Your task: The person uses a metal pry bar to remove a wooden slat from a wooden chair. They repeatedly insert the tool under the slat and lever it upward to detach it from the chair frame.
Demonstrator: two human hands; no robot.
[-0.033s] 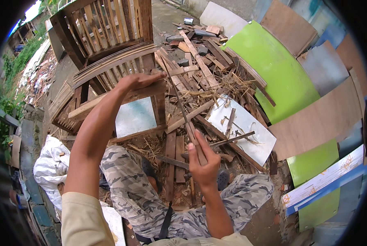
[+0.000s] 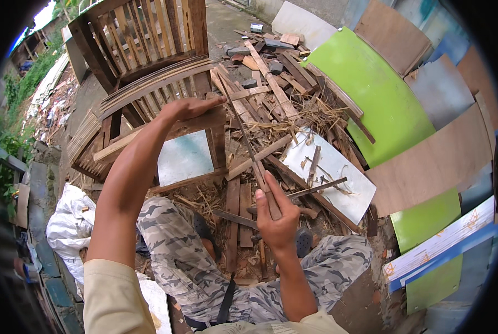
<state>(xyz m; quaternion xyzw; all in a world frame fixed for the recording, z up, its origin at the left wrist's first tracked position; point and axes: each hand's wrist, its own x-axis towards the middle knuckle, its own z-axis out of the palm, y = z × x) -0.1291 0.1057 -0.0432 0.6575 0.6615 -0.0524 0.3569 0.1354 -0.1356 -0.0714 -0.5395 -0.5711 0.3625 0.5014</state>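
My right hand is closed around the wooden handle of a long-bladed tool. Its narrow dark blade slants up and away to the left, seen nearly edge-on, so its exact kind is unclear. The fingers of my left hand are stretched out over the front corner of a slatted wooden chair. My left fingertips come close to the blade; whether they touch it I cannot tell. Below that hand, a pale panel shows inside the wooden frame.
Scrap wood and straw are heaped beyond my hands. A white board lies on the right, near leaning green panels and brown sheets. Loose planks lie between my legs. A white sack sits at the left.
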